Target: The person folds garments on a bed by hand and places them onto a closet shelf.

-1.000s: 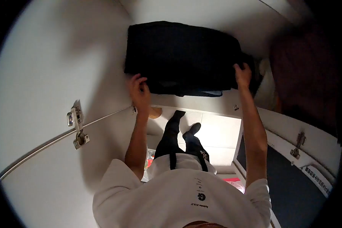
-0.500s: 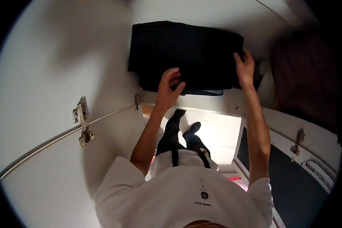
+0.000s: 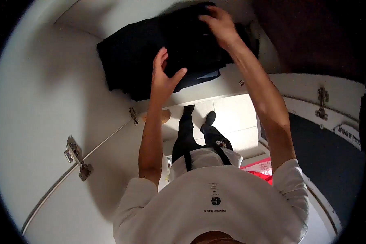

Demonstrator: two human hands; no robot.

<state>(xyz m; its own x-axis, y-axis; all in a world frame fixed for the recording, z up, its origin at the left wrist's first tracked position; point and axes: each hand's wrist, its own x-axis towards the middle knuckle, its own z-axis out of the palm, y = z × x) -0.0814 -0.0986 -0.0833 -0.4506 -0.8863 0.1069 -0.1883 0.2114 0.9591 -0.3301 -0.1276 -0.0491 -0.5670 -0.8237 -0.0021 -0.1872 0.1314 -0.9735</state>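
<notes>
A stack of dark folded clothes lies on the cupboard shelf, with a strip of bluish cloth showing at its front underside. My left hand is over the front of the stack, thumb spread away from the fingers, holding nothing. My right hand is at the far right part of the stack, thumb and fingers apart. Whether its fingertips touch the cloth I cannot tell.
To the left stands a white cupboard door with metal hinges. Dark maroon fabric fills the right side, above another hinge and a dark panel. A pink-red item lies below by the floor.
My right hand has moved up and left, toward the stack's far edge. The left hand has risen slightly and opened wider. The view has shifted and turned.
</notes>
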